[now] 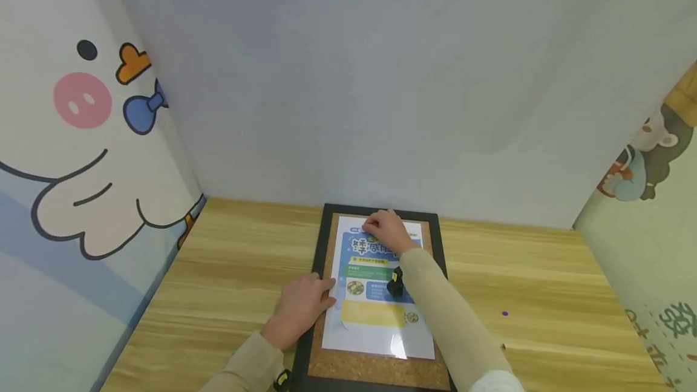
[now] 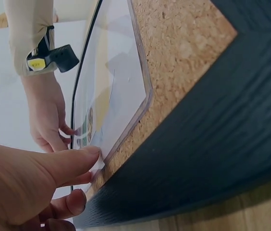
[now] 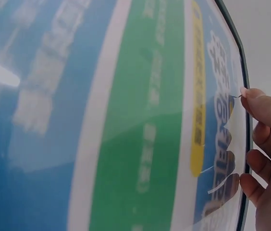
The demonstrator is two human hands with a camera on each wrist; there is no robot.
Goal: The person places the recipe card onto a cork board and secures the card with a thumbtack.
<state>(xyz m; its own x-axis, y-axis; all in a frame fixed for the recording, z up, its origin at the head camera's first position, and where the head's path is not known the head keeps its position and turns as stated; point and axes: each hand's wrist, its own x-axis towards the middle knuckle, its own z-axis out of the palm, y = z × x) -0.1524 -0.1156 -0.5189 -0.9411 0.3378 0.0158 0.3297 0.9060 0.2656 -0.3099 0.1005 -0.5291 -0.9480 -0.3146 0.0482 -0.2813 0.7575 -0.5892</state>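
Note:
A printed poster in a clear plastic cover lies on a black-framed cork board on the table. My right hand is over the poster's upper part. In the right wrist view its thumb and index finger pinch a small pushpin with a pale pinkish head, its needle pointing at the sheet; the other fingers are bent close to the surface. My left hand rests at the poster's left edge. The left wrist view shows its thumb on the cover's clear border, with the fingers beside it.
A purple dot-like thing and a small dark bit lie on the wood-grain table to the right. A pale wall rises behind the board. Cartoon-printed panels stand at both sides.

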